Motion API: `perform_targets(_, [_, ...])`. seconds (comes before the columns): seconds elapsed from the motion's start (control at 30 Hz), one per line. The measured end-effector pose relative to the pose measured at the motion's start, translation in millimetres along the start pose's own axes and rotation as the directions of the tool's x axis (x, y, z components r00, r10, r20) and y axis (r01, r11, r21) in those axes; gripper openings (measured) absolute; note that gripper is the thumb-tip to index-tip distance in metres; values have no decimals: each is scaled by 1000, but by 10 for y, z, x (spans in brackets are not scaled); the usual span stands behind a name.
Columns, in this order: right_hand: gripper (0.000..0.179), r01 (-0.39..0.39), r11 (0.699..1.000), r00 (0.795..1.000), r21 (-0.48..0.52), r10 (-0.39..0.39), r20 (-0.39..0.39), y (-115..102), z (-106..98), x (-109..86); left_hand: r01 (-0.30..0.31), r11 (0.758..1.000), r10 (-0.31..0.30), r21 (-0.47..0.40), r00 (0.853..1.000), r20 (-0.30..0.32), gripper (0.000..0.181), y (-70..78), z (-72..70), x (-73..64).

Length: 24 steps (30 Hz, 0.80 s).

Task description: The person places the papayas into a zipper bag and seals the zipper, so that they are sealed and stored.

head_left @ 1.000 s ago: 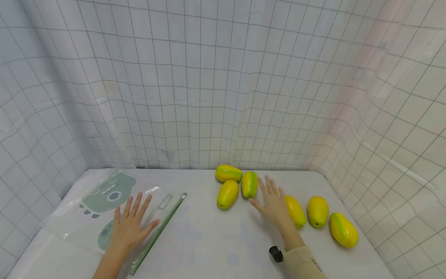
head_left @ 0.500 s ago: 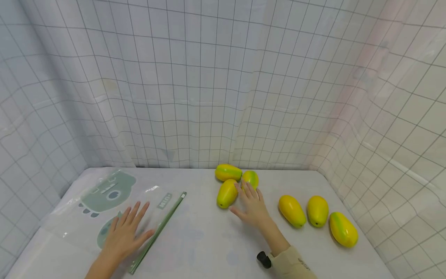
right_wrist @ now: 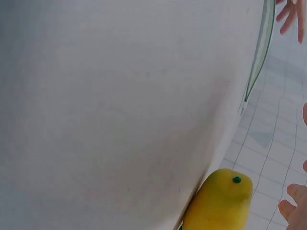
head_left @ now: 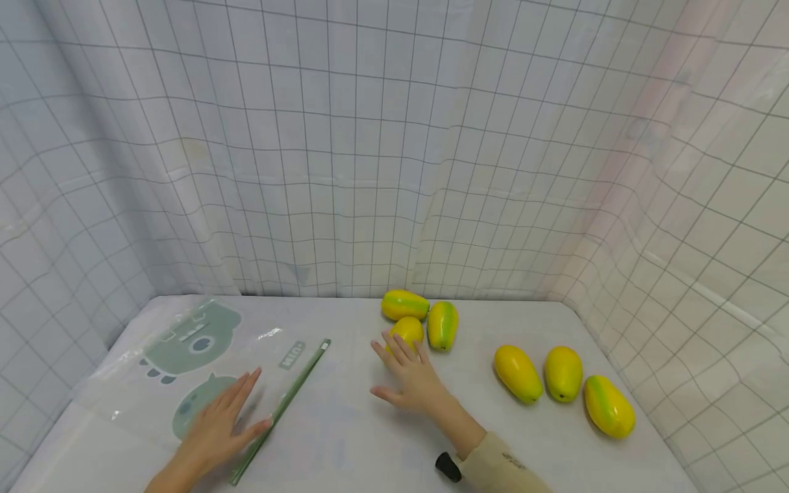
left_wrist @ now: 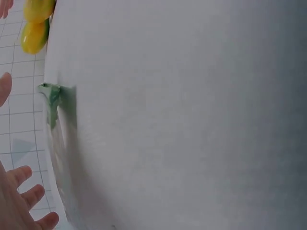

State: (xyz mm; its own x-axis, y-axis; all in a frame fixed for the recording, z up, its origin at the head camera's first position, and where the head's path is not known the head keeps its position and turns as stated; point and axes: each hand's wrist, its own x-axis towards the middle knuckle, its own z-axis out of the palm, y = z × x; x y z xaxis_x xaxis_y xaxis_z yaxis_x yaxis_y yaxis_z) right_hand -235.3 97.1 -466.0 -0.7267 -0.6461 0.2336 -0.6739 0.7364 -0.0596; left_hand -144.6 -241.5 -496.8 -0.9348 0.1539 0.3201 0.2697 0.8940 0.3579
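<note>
My left hand (head_left: 212, 431) is spread, palm down, over a clear plastic bag (head_left: 259, 349) with grey-green cartoon print; its thumb lies by the bag's green edge strip (head_left: 286, 400). Fingers spread, my right hand (head_left: 413, 387) hovers before a yellow-green papaya (head_left: 408, 329) and covers its near end in the head view. Two more papayas touch or nearly touch that one: one behind (head_left: 404, 305), one to its right (head_left: 442, 325). In the right wrist view a papaya (right_wrist: 218, 206) shows below, with fingertips at the right edge. Neither hand grips anything.
Three more papayas lie in a loose row at the right: a left one (head_left: 518, 373), a middle one (head_left: 563, 373) and a right one (head_left: 609, 406). A white table (head_left: 345, 438) bears everything. White gridded curtains (head_left: 370, 171) enclose its back and sides.
My right hand has swept left from the right papaya of the rear group to its front one, staying spread. My left hand has drawn slightly back toward me. The papayas have stayed put.
</note>
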Motion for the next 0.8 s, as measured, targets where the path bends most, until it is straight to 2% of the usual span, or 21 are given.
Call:
perform_targets(0.23, [77, 59, 998, 995, 2, -59, 85, -146, 73, 62, -50, 996, 45, -72, 996, -75, 83, -21, 46, -39])
perform_targets(0.47, [78, 106, 994, 980, 5, -105, 169, -252, 121, 155, -60, 997, 53, -55, 992, -111, 76, -11, 105, -66])
perform_targets(0.53, [78, 127, 992, 974, -17, -122, 193, -280, 141, 179, -37, 998, 33, -46, 995, -90, 75, 6, 121, -79])
perform_targets(0.63, [77, 165, 986, 963, -27, -155, 219, -330, 170, 208, 25, 998, -26, -51, 999, -21, 75, 30, 141, -107])
perform_targets(0.7, [77, 188, 982, 956, -21, -178, 232, -368, 189, 227, 59, 997, -58, -56, 998, 20, 74, 42, 153, -125])
perform_targets(0.8, [77, 222, 975, 947, -23, -210, 244, -421, 221, 263, 80, 995, -78, -59, 996, 45, 74, 51, 170, -138])
